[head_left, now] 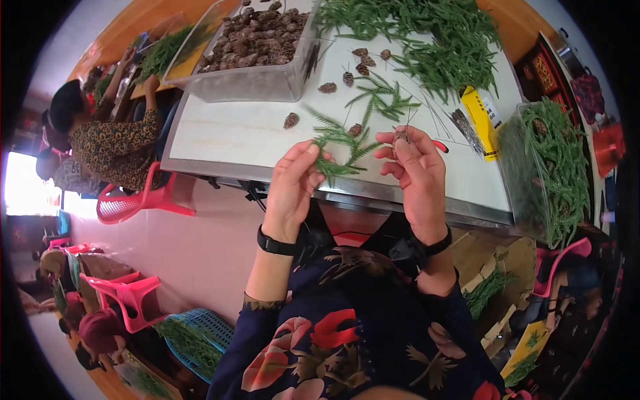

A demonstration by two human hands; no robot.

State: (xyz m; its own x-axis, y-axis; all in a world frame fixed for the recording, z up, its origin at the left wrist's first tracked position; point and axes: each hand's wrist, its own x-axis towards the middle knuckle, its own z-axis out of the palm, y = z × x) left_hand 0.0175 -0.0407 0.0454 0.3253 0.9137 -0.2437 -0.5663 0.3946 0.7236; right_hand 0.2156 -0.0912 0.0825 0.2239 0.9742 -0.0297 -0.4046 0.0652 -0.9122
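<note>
Above the bench (220, 130), the left hand (292, 179) is pinching a sprig (339, 169), the right hand (419, 163) seemingly a cone (401, 133), likely for steadiness.

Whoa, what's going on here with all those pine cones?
A person is working with both hands over a table. The left hand holds a green sprig, and the right hand pinches a small brown thing, perhaps a cone. Loose pine cones lie near a clear bin heaped with more, and greenery is piled at the far side.
</note>
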